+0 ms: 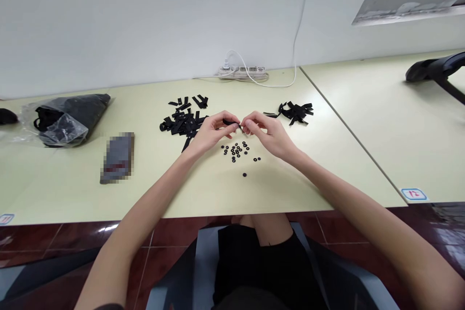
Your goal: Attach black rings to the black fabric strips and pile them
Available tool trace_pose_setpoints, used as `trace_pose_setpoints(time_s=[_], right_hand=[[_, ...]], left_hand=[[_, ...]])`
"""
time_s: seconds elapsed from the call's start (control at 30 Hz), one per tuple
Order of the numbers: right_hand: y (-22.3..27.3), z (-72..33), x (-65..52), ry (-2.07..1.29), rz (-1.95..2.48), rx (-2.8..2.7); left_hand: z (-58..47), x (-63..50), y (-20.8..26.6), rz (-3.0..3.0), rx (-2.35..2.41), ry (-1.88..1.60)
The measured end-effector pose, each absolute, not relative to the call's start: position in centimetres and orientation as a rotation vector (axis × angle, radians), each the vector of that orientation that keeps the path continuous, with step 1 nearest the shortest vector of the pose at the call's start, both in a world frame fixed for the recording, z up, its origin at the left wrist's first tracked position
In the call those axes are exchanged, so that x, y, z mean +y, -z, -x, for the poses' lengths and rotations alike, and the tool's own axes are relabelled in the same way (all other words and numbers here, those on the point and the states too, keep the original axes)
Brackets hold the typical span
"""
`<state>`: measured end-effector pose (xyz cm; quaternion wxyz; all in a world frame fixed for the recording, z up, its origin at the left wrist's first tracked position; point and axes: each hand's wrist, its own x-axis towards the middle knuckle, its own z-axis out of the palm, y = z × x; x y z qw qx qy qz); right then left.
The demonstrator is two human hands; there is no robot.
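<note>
My left hand (214, 131) is closed on a short black fabric strap (228, 122), pinched between thumb and fingers. My right hand (267, 131) meets it at the strap's end, thumb and fingertips pressed together. Whatever sits in that right pinch is too small to make out. Just below both hands, small round black ring-like pieces (237, 151) lie scattered on the pale table (203, 193). One such disc (244, 175) rests apart, closer to the front edge. Beside my left hand spreads a large pile of black straps (184, 123); a smaller strap pile (298, 112) lies right of my right hand.
A plastic bag with black contents (74, 118) and a blurred dark flat object (118, 159) lie at left. By the wall stands a power strip (242, 72) with a white cable (296, 38). A dark stand-like object (432, 71) is at far right, beyond a table seam.
</note>
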<state>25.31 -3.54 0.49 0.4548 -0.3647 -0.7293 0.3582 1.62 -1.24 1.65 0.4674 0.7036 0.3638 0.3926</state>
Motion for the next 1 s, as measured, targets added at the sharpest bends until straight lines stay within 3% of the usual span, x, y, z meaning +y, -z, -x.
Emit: trace_pose_setpoints(time_s=[0.2,0.57,1.0], right_hand=[[-0.37,-25.18,-3.52,-1.012,0.867,-1.726],[-0.39,-25.04,-4.11,-0.690,0.911,-1.892],[-0.21,-25.30,-3.89,-0.618,0.964,-1.876]], left_hand=[[-1.85,-1.55,-1.72,-1.738,0.889,-0.987],[-1.87,-1.56,-1.47,-1.708,0.903,-0.947],[-2.17,-1.65,-1.29,-1.658,0.843,-0.941]])
